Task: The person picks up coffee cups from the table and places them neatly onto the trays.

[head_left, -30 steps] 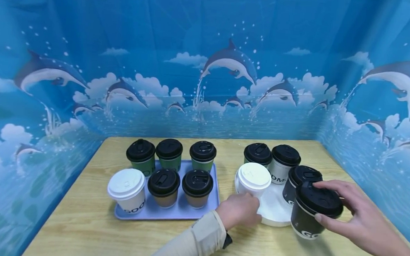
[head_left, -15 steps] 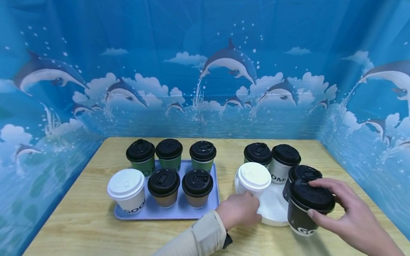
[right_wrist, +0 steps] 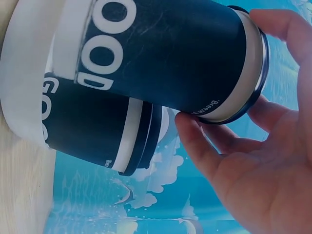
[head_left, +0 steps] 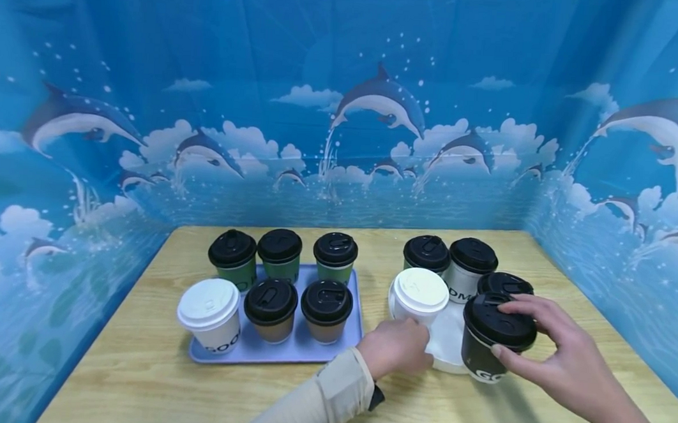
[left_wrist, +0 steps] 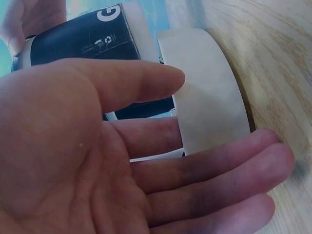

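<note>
My right hand [head_left: 561, 357] grips a dark coffee cup [right_wrist: 180, 58] by its black lid, thumb on the near side and fingers over the far side. The cup overlaps the front right rim of a round white tray [head_left: 448, 364] in the head view. At that tray's front left, my left hand [left_wrist: 97, 146] pinches the rim, thumb outside the wall and index finger behind it, other fingers stretched along the table. On the tray stand a white-lidded cup [head_left: 421, 292], another dark cup [right_wrist: 92, 117], a white cup with black lid [head_left: 471, 266] and another black-lidded cup [head_left: 425, 253].
To the left, a purple tray [head_left: 251, 358] carries several lidded cups: green ones [head_left: 238, 273] behind, brown ones [head_left: 275, 331] and a white cup [head_left: 209, 316] in front. A blue dolphin-print curtain [head_left: 321, 108] surrounds the wooden table [head_left: 134, 380] at the back and sides.
My right hand has carried the dark cup leftward and slightly away from me, over the white tray's edge. My left hand and the other cups have stayed where they were.
</note>
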`<state>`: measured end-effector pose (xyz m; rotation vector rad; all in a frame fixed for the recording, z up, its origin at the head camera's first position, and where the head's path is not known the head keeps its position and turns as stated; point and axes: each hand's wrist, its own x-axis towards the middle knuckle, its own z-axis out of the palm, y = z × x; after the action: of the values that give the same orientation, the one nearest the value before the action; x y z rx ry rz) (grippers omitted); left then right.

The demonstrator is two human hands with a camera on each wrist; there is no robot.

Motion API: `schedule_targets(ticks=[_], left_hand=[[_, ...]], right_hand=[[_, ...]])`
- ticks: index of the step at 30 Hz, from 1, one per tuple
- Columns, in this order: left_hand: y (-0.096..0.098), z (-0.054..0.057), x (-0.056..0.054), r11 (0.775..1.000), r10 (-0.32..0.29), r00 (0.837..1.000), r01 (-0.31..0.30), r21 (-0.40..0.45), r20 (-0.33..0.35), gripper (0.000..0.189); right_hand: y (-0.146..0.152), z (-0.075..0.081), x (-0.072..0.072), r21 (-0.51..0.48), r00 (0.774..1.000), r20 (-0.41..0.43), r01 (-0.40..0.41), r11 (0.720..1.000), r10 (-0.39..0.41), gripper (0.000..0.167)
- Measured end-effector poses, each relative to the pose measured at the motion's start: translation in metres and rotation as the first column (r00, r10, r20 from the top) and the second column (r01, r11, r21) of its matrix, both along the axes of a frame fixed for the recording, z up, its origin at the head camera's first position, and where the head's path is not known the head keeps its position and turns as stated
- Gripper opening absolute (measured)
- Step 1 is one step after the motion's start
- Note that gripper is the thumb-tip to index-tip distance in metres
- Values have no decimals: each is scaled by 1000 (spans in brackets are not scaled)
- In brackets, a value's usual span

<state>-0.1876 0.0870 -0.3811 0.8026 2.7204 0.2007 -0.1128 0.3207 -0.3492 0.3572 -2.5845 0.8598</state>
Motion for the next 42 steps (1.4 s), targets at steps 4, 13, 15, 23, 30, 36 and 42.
schedule_targets(ticks=[4, 13, 15, 23, 30, 36, 42], left_hand=[[0, 0, 0, 1000, -9, 1000, 9, 0, -5, 28], [1, 2, 0, 1000, -3, 1000, 3, 11, 9, 26], [1, 2, 0, 1000, -2, 1000, 2, 10, 10, 26], [1, 2, -1, 1000, 1, 1000, -1, 15, 18, 25], [0, 1, 0, 1000, -1, 1000, 1, 24, 3, 23], [-1, 1, 0, 1000, -1, 1000, 0, 28, 3, 24], [-1, 1, 1, 1000, 1, 1000, -1, 29, -5, 25]], right_hand=[[-4, -1, 0, 7, 1000, -27, -6, 1000, 6, 58], [-9, -1, -2, 33, 998, -56, 20, 999, -18, 60], [-10, 0, -3, 39, 999, -49, 24, 999, -22, 59], [-19, -1, -4, 21, 998, -61, 22, 1000, -20, 59], [-26, -3, -6, 19, 996, -86, 25, 1000, -23, 58], [-28, -7, -9, 13, 995, -104, 13, 1000, -11, 58], [-32, -12, -11, 9, 996, -86, 14, 1000, -14, 57]])
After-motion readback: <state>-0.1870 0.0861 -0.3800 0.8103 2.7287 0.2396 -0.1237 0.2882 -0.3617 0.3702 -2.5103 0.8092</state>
